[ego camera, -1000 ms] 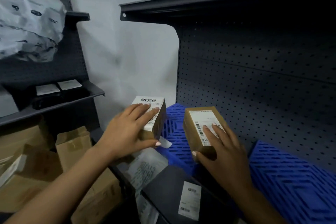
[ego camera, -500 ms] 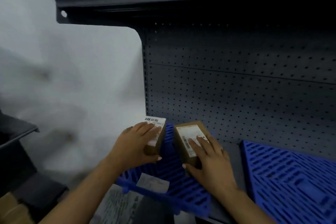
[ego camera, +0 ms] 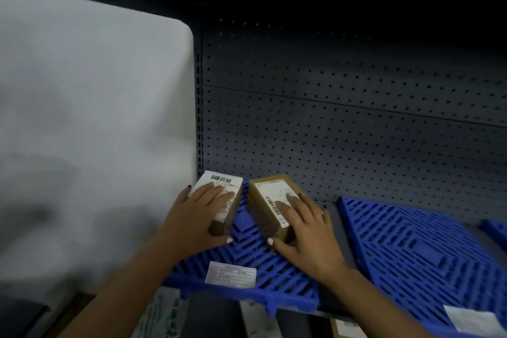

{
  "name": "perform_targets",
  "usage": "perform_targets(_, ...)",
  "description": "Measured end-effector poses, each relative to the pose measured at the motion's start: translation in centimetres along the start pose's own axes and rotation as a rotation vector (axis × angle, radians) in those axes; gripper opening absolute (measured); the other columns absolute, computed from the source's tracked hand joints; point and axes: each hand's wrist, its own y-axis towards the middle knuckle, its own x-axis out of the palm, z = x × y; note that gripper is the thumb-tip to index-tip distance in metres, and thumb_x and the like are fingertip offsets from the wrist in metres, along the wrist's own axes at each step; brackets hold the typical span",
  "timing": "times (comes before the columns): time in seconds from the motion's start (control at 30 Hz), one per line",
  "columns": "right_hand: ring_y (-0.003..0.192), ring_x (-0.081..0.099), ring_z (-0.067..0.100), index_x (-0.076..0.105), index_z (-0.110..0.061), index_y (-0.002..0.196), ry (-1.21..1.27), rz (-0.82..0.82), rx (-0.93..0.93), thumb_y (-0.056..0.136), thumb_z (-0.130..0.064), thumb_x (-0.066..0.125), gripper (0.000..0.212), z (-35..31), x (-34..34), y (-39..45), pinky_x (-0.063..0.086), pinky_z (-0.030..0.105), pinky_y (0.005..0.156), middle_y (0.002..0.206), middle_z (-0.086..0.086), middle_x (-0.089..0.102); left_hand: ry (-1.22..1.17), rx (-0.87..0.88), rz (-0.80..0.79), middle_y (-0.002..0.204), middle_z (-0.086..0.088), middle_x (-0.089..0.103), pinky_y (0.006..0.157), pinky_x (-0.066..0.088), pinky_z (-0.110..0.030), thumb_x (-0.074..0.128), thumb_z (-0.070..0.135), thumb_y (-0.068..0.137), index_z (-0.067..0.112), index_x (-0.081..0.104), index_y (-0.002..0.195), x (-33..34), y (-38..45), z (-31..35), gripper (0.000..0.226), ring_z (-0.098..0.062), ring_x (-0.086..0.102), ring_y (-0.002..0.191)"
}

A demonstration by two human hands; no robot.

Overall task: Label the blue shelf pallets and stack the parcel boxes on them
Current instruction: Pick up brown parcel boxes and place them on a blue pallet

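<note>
We had our left hand [ego camera: 196, 218] clamped over a small brown cardboard parcel box with a white barcode label [ego camera: 220, 200], thumb under its near end, and our right hand [ego camera: 304, 230] gripping a second brown cardboard box with a white shipping label [ego camera: 270, 204] — both sitting side by side, a small gap between them, on the left blue slatted plastic pallet [ego camera: 247, 263]. That pallet had a white label [ego camera: 230, 274] stuck near its front edge. Another blue plastic pallet [ego camera: 422, 250] lay just to the right — all on the grey pegboard-backed shelf [ego camera: 343, 123].
</note>
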Motion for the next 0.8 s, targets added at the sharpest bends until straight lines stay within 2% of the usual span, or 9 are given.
perform_targets(0.07, 0.145, -0.010, 0.019, 0.019, -0.041, 0.146, -0.036, -0.001, -0.021, 0.081, -0.074, 0.037, 0.076, 0.0, -1.0, -0.2, 0.001, 0.056, 0.114, 0.158, -0.010, 0.001, 0.012, 0.002, -0.014, 0.132, -0.003, 0.057, 0.094, 0.043, -0.053, 0.042, 0.085, 0.058, 0.022, 0.039, 0.136, -0.7, 0.0, 0.2, 0.100, -0.024, 0.056, 0.120)
perform_targets(0.1, 0.144, -0.015, 0.017, 0.013, -0.042, 0.148, -0.040, 0.012, -0.021, 0.081, -0.076, 0.034, 0.077, 0.0, -1.7, -0.5, -0.004, 0.051, 0.114, 0.157, -0.013, -0.007, 0.011, 0.003, -0.012, 0.132, -0.004, 0.058, 0.095, 0.041, -0.053, 0.041, 0.085, 0.058, 0.021, 0.038, 0.137, -1.2, 0.0, 0.6, 0.102, -0.025, 0.056, 0.120)
perform_targets(0.13, 0.145, -0.013, 0.017, 0.013, -0.042, 0.148, -0.024, 0.044, -0.025, 0.081, -0.076, 0.032, 0.078, 0.0, -2.5, -0.7, -0.003, 0.047, 0.114, 0.156, -0.013, -0.007, 0.003, 0.012, 0.003, 0.132, -0.004, 0.057, 0.098, 0.039, -0.052, 0.041, 0.084, 0.060, 0.020, 0.037, 0.139, -1.9, 0.0, 1.0, 0.101, -0.024, 0.055, 0.120)
perform_targets(0.23, 0.144, 0.015, 0.023, 0.027, -0.033, 0.146, -0.023, 0.167, -0.060, 0.084, -0.071, 0.037, 0.073, -0.1, -5.2, -2.2, 0.015, 0.045, 0.114, 0.157, -0.001, 0.021, -0.034, 0.059, 0.067, 0.139, -0.003, 0.050, 0.104, 0.033, -0.046, 0.048, 0.078, 0.068, 0.023, 0.030, 0.144, -4.4, 0.2, 3.2, 0.095, -0.023, 0.049, 0.126)
perform_targets(0.33, 0.142, 0.024, 0.025, 0.026, -0.030, 0.146, -0.079, 0.215, -0.079, 0.087, -0.067, 0.036, 0.070, 0.6, -8.5, -4.1, 0.020, 0.044, 0.112, 0.153, 0.005, 0.030, -0.048, 0.123, 0.143, 0.145, -0.003, 0.044, 0.105, 0.038, -0.044, 0.047, 0.074, 0.075, 0.025, 0.027, 0.147, -7.5, 0.9, 6.6, 0.090, -0.022, 0.044, 0.129)
perform_targets(0.43, 0.141, 0.025, 0.025, 0.032, -0.027, 0.145, -0.130, 0.265, -0.081, 0.089, -0.065, 0.035, 0.067, 2.2, -12.4, -6.9, 0.018, 0.042, 0.112, 0.153, 0.006, 0.032, -0.054, 0.190, 0.222, 0.147, -0.001, 0.041, 0.105, 0.039, -0.041, 0.042, 0.070, 0.080, 0.025, 0.027, 0.148, -11.0, 1.9, 11.4, 0.084, -0.020, 0.043, 0.130)
perform_targets(0.53, 0.143, 0.021, 0.023, 0.031, -0.028, 0.146, -0.139, 0.319, -0.074, 0.090, -0.064, 0.036, 0.067, 4.7, -16.9, -10.1, 0.016, 0.041, 0.113, 0.155, 0.004, 0.027, -0.061, 0.246, 0.297, 0.147, 0.000, 0.041, 0.105, 0.035, -0.039, 0.040, 0.069, 0.082, 0.024, 0.030, 0.147, -14.0, 2.6, 16.7, 0.080, -0.020, 0.044, 0.129)
perform_targets(0.67, 0.145, 0.018, 0.022, 0.030, -0.028, 0.147, -0.181, 0.413, -0.058, 0.091, -0.063, 0.036, 0.066, 8.7, -23.8, -15.5, 0.021, 0.043, 0.115, 0.155, 0.003, 0.025, -0.051, 0.271, 0.348, 0.148, 0.003, 0.038, 0.105, 0.028, -0.033, 0.035, 0.071, 0.082, 0.027, 0.024, 0.149, -17.4, 3.3, 24.8, 0.081, -0.017, 0.042, 0.130)
perform_targets(0.8, 0.143, 0.022, 0.025, 0.032, -0.027, 0.146, -0.239, 0.476, -0.024, 0.091, -0.061, 0.039, 0.065, 12.8, -30.3, -22.1, 0.028, 0.047, 0.113, 0.153, 0.005, 0.030, -0.061, 0.305, 0.412, 0.145, 0.000, 0.043, 0.102, 0.033, -0.035, 0.036, 0.070, 0.082, 0.023, 0.031, 0.147, -21.0, 3.2, 33.8, 0.080, -0.019, 0.048, 0.126)
